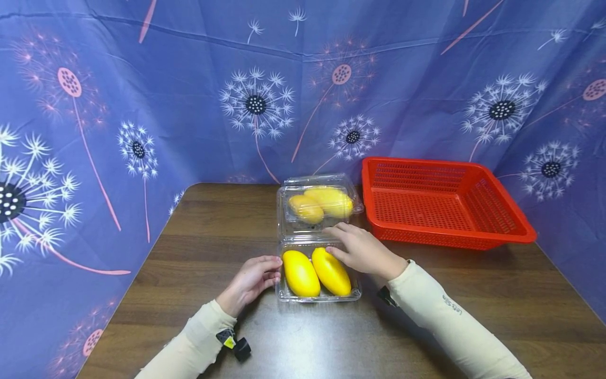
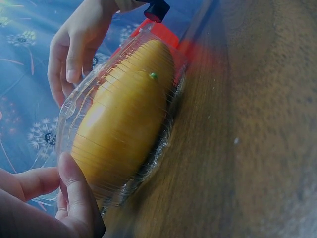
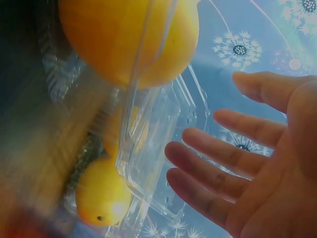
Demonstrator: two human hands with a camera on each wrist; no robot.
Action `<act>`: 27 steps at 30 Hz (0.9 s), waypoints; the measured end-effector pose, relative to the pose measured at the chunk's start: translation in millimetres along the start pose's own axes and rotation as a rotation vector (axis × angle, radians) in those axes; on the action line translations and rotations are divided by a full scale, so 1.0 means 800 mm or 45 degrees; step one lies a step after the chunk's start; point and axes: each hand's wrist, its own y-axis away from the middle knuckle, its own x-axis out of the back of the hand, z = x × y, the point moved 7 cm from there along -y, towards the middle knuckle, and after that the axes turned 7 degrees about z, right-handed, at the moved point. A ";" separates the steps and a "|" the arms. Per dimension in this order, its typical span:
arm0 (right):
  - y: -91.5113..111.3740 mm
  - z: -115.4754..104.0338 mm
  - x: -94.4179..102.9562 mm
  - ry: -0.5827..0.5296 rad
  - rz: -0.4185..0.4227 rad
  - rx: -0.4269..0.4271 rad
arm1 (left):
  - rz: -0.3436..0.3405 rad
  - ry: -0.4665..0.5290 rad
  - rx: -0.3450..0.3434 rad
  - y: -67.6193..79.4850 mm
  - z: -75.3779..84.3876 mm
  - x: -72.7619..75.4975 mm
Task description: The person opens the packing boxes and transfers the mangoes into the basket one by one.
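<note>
Two yellow mangoes [image 1: 301, 273] lie side by side in a clear plastic clamshell box [image 1: 319, 299] at the front middle of the table. Its transparent lid [image 1: 303, 229] is folded back and overlaps a second clear box behind. My left hand [image 1: 251, 279] pinches the left rim of the front box between thumb and fingers; the left wrist view shows a mango [image 2: 124, 114] through the ribbed wall. Over the right side of the box is my right hand [image 1: 364, 250], its fingers extended and spread in the right wrist view, with nothing in its grasp.
Behind, the second clear box [image 1: 357, 195] holds two more mangoes [image 1: 329, 201]. A red perforated plastic basket [image 1: 440, 237] stands at the back right. Blue dandelion-print cloth [image 1: 199, 105] hangs behind the brown wooden table [image 1: 180, 263].
</note>
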 end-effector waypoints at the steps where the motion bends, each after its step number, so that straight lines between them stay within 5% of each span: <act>1: 0.001 -0.001 -0.001 -0.002 -0.013 -0.004 | -0.002 0.002 0.001 0.000 0.000 0.000; 27: 0.025 -0.023 -0.032 0.014 -0.246 -0.035 | 0.017 -0.011 -0.005 0.002 0.001 0.001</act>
